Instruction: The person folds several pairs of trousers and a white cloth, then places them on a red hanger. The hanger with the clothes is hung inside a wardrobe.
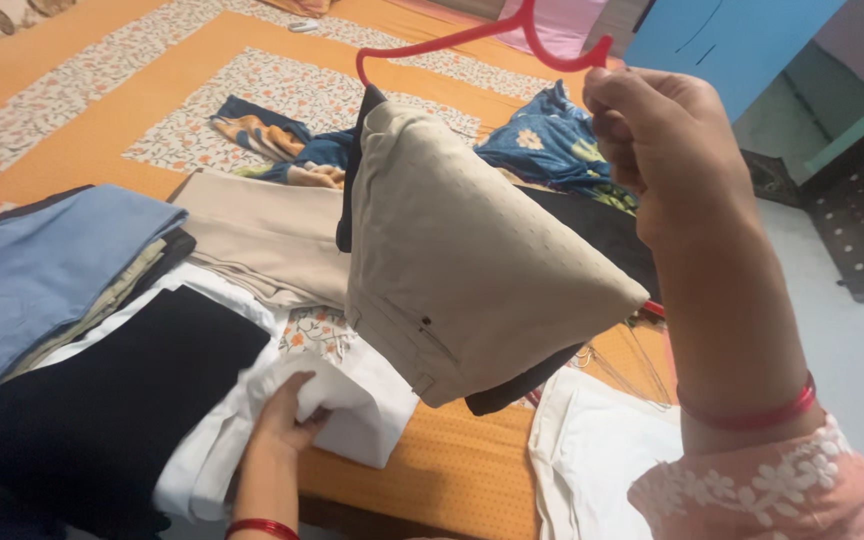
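The right hand (657, 140) gripped a red hanger (472, 38) already carrying beige trousers (462, 260); the left hand (282, 420) pinched white cloth (352, 400), while folded piles (82, 300) were not yet hung.

packages: none | labels: none | signs: none | screens: none (only cloth and a hanger from 12 to 6 o'clock)
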